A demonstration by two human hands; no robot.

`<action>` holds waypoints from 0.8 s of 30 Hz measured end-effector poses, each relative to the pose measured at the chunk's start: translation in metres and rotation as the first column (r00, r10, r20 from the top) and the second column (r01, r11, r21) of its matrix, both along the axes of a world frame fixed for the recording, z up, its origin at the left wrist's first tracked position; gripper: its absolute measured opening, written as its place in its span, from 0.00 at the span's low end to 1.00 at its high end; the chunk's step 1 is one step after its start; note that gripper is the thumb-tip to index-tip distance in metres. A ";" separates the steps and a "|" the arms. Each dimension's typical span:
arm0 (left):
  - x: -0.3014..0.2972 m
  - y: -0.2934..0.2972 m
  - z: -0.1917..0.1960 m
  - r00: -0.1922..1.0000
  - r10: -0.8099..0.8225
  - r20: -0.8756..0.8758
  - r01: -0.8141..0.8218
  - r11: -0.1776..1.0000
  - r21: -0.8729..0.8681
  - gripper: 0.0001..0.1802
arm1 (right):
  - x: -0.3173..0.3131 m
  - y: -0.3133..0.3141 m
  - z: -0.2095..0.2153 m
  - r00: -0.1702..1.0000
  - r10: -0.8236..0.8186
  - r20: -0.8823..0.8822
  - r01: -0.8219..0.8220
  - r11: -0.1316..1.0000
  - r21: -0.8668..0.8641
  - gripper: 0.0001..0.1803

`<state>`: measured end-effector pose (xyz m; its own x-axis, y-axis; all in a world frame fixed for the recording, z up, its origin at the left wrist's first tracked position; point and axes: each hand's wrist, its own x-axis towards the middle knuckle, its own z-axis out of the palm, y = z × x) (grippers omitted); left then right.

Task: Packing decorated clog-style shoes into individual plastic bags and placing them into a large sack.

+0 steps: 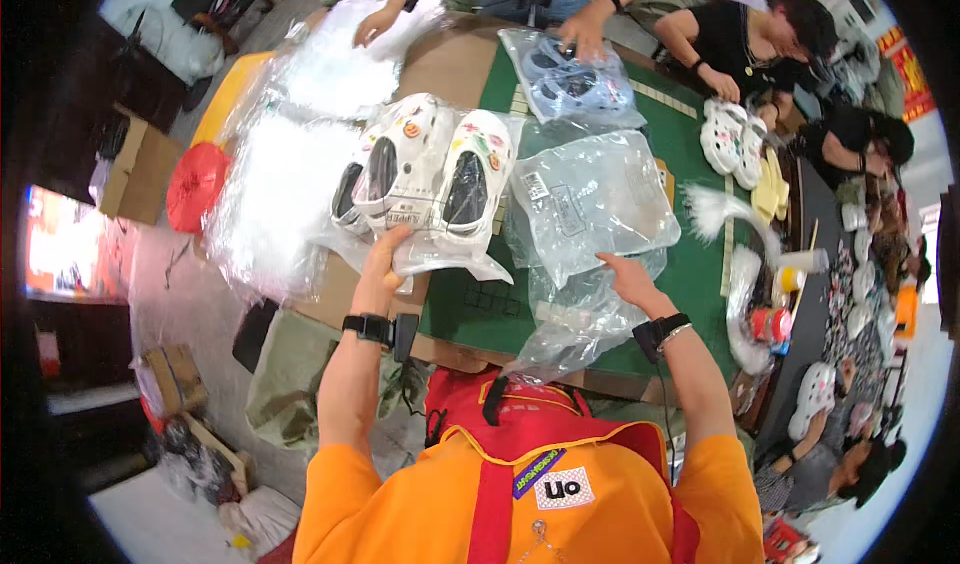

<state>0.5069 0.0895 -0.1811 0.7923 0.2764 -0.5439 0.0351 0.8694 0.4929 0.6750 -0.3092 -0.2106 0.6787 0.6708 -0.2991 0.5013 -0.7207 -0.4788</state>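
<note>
Bagged white clogs, left of centre: printed clear film veils the heels, and a dark-lined opening at left is partly hidden. Toes point to the frame's top, long axis near vertical; multicoloured charms stud the uppers. The left hand is clamped on the film's lower edge, its fingers hidden beneath. The right hand, right of centre, sets an index fingertip at a flat clear plastic bag; whether it grips cannot be told.
</note>
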 end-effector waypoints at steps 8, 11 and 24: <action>0.028 -0.120 0.096 0.973 -0.160 0.165 0.074 0.897 0.435 0.11 | -0.047 -0.056 0.013 0.991 -0.027 -0.128 0.025 0.999 -0.021 0.24; 0.060 -0.134 -0.016 0.968 -0.242 0.069 0.251 0.955 -0.159 0.05 | -0.060 -0.062 0.018 0.950 -0.115 -0.291 0.119 0.993 -0.004 0.24; 0.015 -0.009 -0.021 0.896 0.242 -0.372 0.410 -0.131 0.903 0.29 | -0.108 -0.088 0.022 0.623 -0.514 -0.589 0.696 0.709 0.118 0.31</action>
